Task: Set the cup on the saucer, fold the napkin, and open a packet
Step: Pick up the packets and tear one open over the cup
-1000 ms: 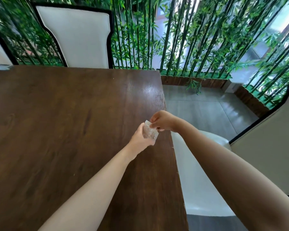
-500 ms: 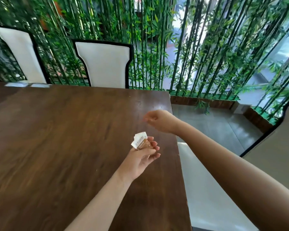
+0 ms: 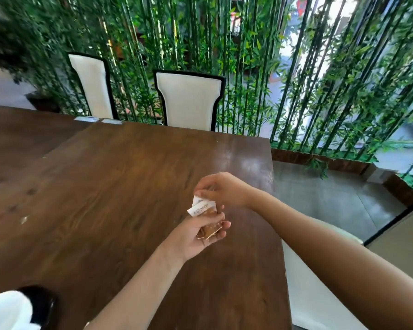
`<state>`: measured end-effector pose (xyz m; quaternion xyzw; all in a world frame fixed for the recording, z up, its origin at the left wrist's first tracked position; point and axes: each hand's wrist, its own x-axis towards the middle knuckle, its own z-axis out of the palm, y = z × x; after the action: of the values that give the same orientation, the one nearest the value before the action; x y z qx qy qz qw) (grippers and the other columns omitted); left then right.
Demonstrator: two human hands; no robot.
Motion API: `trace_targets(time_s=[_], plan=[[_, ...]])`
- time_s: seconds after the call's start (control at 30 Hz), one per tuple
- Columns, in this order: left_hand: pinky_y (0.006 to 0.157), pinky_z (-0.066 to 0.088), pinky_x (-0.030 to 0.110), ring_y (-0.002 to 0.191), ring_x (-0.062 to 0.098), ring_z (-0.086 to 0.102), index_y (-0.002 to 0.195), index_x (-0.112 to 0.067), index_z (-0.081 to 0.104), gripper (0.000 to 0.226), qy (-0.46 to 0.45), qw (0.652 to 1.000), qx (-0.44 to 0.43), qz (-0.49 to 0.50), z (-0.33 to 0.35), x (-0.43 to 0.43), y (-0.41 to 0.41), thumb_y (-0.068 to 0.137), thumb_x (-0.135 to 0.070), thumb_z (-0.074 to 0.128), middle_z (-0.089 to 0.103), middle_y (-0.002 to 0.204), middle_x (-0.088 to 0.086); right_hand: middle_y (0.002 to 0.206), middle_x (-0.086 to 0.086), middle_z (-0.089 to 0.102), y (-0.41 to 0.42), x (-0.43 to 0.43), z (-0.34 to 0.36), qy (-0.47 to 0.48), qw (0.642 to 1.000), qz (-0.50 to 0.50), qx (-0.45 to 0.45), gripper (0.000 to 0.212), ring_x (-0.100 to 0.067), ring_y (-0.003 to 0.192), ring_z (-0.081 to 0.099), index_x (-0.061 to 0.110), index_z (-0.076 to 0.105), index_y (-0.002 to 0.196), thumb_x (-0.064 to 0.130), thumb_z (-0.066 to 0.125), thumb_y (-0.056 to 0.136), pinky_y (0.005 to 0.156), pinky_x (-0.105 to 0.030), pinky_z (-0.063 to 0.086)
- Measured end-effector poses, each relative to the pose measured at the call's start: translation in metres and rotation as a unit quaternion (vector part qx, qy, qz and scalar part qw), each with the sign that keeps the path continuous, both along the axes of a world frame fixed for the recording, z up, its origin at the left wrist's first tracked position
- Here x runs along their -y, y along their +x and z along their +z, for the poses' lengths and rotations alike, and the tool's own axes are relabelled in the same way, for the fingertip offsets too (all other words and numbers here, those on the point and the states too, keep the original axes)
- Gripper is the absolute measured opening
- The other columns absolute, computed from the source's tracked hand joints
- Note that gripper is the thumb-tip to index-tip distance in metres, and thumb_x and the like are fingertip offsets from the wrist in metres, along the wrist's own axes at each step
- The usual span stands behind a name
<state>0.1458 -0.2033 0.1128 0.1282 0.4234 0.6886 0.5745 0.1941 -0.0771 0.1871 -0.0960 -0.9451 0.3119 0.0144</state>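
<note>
A small packet (image 3: 204,211) with a white printed top and brown contents lies in my left hand (image 3: 200,233), whose fingers curl round it above the right part of the wooden table (image 3: 119,186). My right hand (image 3: 221,189) hovers just above it and pinches the packet's white top edge with thumb and fingers. At the bottom left corner a white shape sits against a black rounded object (image 3: 42,303); blur hides what they are. No napkin can be made out.
Two white chairs with black frames (image 3: 188,101) stand at the table's far side before a bamboo screen. A white chair seat (image 3: 315,296) is at the table's right edge. Two small flat white items (image 3: 98,120) lie on the far edge.
The view has tilted up and left. My right hand, apart from the packet half a second ago, has come back down onto its top. The left hand keeps holding the packet.
</note>
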Motion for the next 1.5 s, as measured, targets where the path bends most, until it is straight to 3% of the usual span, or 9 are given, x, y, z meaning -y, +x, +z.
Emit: trace_targets(time_s=[0.2, 0.37, 0.5, 0.57, 0.67, 0.93, 1.1, 1.33, 1.5], plan=[[0.064, 0.055, 0.031, 0.080, 0.022, 0.068, 0.082, -0.009, 0.068, 0.022, 0.022, 0.998, 0.060, 0.021, -0.007, 0.058, 0.001, 0.067, 0.008, 0.070, 0.067, 0.080, 0.008, 0.115, -0.004, 0.067, 0.000, 0.027, 0.002, -0.051, 0.994, 0.090, 0.040, 0.023, -0.011, 0.099, 0.062, 0.009, 0.067, 0.111, 0.015, 0.058, 0.091, 0.085, -0.010, 0.043], [0.063, 0.054, 0.031, 0.075, 0.019, 0.063, 0.086, -0.011, 0.072, 0.023, 0.037, 0.997, 0.058, 0.023, -0.002, 0.101, 0.000, 0.067, 0.001, 0.073, 0.064, 0.080, 0.008, 0.083, -0.003, 0.071, -0.010, 0.064, -0.002, -0.109, 0.982, 0.138, 0.073, 0.020, -0.002, 0.061, 0.060, 0.006, 0.068, 0.107, 0.008, 0.061, 0.089, 0.075, -0.021, 0.049], [0.065, 0.056, 0.031, 0.076, 0.020, 0.066, 0.090, -0.013, 0.074, 0.025, 0.002, 0.998, 0.022, 0.051, 0.003, 0.136, -0.007, 0.068, -0.002, 0.073, 0.067, 0.082, 0.010, 0.088, -0.006, 0.073, -0.026, 0.092, -0.002, -0.129, 0.980, 0.144, 0.055, 0.016, -0.031, 0.072, 0.065, 0.005, 0.069, 0.101, 0.008, 0.063, 0.087, 0.074, -0.028, 0.051], [0.069, 0.057, 0.032, 0.080, 0.019, 0.068, 0.086, -0.016, 0.075, 0.023, -0.021, 0.998, -0.023, 0.060, 0.007, 0.151, -0.011, 0.066, -0.003, 0.074, 0.069, 0.082, 0.008, 0.078, -0.001, 0.072, -0.033, 0.105, -0.002, -0.153, 0.974, 0.157, 0.059, 0.014, -0.020, 0.063, 0.061, 0.004, 0.070, 0.098, 0.005, 0.063, 0.086, 0.065, -0.024, 0.048], [0.073, 0.057, 0.032, 0.088, 0.020, 0.069, 0.082, -0.017, 0.074, 0.022, -0.043, 0.995, -0.062, 0.058, 0.011, 0.172, -0.018, 0.064, -0.004, 0.076, 0.070, 0.083, 0.007, 0.085, -0.008, 0.074, -0.045, 0.127, -0.003, -0.111, 0.977, 0.174, 0.053, 0.015, -0.008, 0.065, 0.056, 0.008, 0.073, 0.097, 0.007, 0.062, 0.087, 0.061, -0.016, 0.047], [0.068, 0.056, 0.030, 0.095, 0.024, 0.068, 0.105, -0.012, 0.066, 0.037, -0.081, 0.987, -0.022, 0.136, 0.003, 0.240, -0.033, 0.071, 0.001, 0.074, 0.070, 0.091, 0.011, 0.101, -0.007, 0.073, -0.073, 0.187, -0.004, -0.025, 0.956, 0.274, 0.098, 0.025, -0.009, 0.074, 0.064, 0.012, 0.070, 0.110, 0.011, 0.052, 0.094, 0.073, -0.026, 0.054], [0.068, 0.057, 0.029, 0.091, 0.024, 0.070, 0.084, -0.014, 0.076, 0.024, -0.106, 0.983, -0.027, 0.149, 0.006, 0.285, -0.033, 0.063, -0.001, 0.079, 0.072, 0.084, 0.009, 0.113, -0.002, 0.068, -0.078, 0.243, -0.003, -0.008, 0.951, 0.303, 0.066, 0.029, -0.010, 0.091, 0.062, 0.013, 0.065, 0.116, 0.022, 0.044, 0.098, 0.075, -0.012, 0.049], [0.060, 0.056, 0.027, 0.082, 0.021, 0.072, 0.080, -0.013, 0.075, 0.018, -0.140, 0.967, -0.013, 0.213, 0.009, 0.339, -0.027, 0.068, 0.000, 0.078, 0.073, 0.080, 0.007, 0.105, 0.000, 0.071, -0.082, 0.307, -0.008, 0.045, 0.954, 0.296, 0.023, 0.023, -0.008, 0.085, 0.061, 0.015, 0.070, 0.106, 0.028, 0.059, 0.090, 0.078, -0.021, 0.051], [0.052, 0.049, 0.020, 0.077, 0.016, 0.061, 0.094, -0.004, 0.070, 0.035, -0.060, 0.968, 0.048, 0.237, 0.006, 0.372, -0.023, 0.060, 0.001, 0.080, 0.063, 0.092, 0.011, 0.082, 0.010, 0.068, -0.090, 0.338, -0.014, -0.014, 0.968, 0.247, 0.027, 0.014, 0.004, 0.063, 0.057, 0.017, 0.074, 0.093, 0.025, 0.065, 0.085, 0.064, -0.009, 0.042]])
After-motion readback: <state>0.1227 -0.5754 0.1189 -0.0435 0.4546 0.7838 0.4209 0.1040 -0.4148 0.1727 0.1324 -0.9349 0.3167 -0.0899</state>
